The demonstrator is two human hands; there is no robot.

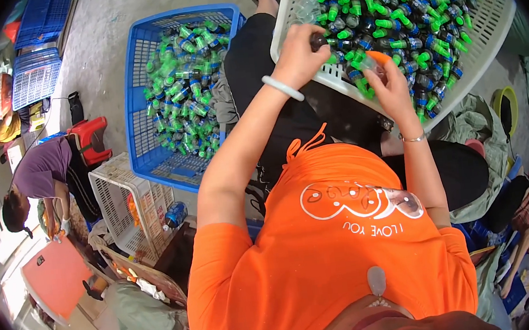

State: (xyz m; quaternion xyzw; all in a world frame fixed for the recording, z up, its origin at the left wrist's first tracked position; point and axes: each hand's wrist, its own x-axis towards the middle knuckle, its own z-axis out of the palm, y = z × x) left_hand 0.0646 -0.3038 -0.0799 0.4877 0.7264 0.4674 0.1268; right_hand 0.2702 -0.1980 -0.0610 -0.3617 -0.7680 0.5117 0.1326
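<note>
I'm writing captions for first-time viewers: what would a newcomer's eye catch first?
Probably the bright orange short-sleeved shirt, filling the lower middle. Next, the heap of small, dark, bottle-shaped pieces with green tops in the white slotted plastic basket at upper right, with the bare left hand and right hand at its near side. To its left, a blue plastic basket holds another green-topped heap.

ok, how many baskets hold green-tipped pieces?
2: the blue basket left of centre, and the white basket at upper right, by the left hand and right hand. More may be hidden.
</note>
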